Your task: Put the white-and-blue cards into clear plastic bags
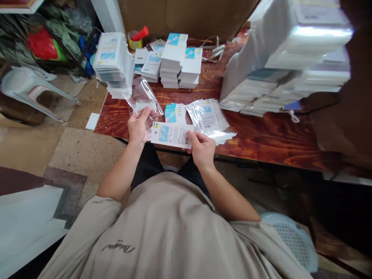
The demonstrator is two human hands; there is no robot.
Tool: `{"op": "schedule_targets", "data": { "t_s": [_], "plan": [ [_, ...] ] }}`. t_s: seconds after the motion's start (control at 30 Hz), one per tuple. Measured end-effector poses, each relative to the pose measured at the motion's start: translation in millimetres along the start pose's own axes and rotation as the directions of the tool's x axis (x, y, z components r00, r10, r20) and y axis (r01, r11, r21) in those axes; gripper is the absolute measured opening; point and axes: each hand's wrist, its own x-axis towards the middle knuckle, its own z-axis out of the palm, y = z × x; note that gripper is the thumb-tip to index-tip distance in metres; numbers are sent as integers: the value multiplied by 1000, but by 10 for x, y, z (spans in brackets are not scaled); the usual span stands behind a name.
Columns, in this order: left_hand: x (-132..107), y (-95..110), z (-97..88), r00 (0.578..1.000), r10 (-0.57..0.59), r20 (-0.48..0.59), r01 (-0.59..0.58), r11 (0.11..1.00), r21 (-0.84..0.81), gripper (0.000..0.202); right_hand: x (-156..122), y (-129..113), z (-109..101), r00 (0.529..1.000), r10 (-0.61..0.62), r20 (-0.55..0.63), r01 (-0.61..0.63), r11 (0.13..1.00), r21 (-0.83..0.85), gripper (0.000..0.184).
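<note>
Between thumb and fingers, my left hand (140, 126) pinches a clear plastic sleeve (145, 95) that stands up towards the stacks. My right hand (202, 150) grips the right end of a white printed card (172, 134) with a blue panel and a yellow mark. The card's left end reaches the fingers of my left hand, outside the sleeve. Just beyond the card lies a small fanned pile of blue-and-white cards (174, 112). To its right are overlapping cards in clear sleeves (207, 112), beside my right hand.
Stacks of cards (173, 58) and a tall sleeved stack (112, 58) stand along the back of the wooden table (270, 135). A large plastic-wrapped pile (290, 58) rises at the right. Tape with a red object (136, 38) sits behind. A white stool (29, 87) is at the left.
</note>
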Motion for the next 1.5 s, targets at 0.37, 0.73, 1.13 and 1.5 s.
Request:
{"op": "schedule_targets", "data": {
  "t_s": [0.37,0.73,1.13,1.5],
  "plan": [
    [-176,-222,125,995,101,20,-101,995,9,39,-13,217,93,994,-42,-97,52,994,97,47],
    [-297,-3,58,999,12,38,-15,998,60,43,-96,147,58,985,-117,-129,125,991,53,45],
    [-452,40,15,990,-15,140,3,996,88,50,-40,84,-35,937,-114,331,106,994,40,46],
    [-643,26,7,858,-237,456,62,929,365,51,170,7,145,968,-142,205,145,989,0,70]
  ]
}}
